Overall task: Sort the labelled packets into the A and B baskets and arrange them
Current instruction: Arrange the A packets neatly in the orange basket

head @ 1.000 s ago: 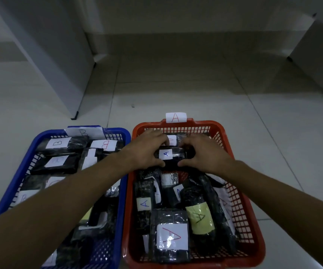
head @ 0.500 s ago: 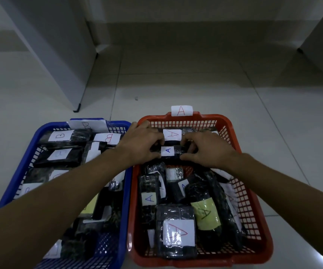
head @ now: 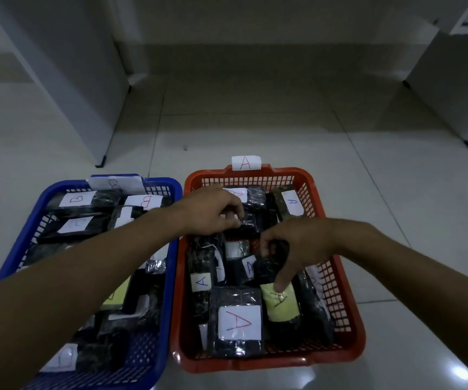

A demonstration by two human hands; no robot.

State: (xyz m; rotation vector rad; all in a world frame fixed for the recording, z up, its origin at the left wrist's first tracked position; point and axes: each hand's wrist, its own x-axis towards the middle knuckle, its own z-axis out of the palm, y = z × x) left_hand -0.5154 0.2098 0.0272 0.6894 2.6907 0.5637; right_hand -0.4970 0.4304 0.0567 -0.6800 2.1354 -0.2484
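Note:
The red basket [head: 255, 361] tagged A [head: 246, 163] holds several black packets with A labels. The blue basket [head: 58, 190] to its left, tagged B [head: 114, 182], holds several black B packets. My left hand [head: 213, 213] reaches across into the far part of the red basket, and its curled fingers pinch a small black packet [head: 251, 223]. My right hand [head: 297, 243] hangs over the basket's middle. One extended fingertip touches the yellow-labelled packet [head: 283, 308], and the thumb is beside that packet's far end. A large white-labelled A packet [head: 239, 323] lies at the front.
Both baskets stand side by side on a pale tiled floor [head: 395, 220]. A white cabinet [head: 72, 80] stands at the back left and another [head: 457, 94] at the back right. My left forearm crosses over the blue basket.
My right hand let go of the small far packet and drew back toward me onto the yellow-labelled packet. My left hand stays on the small packet. An A packet in the far right corner is now uncovered.

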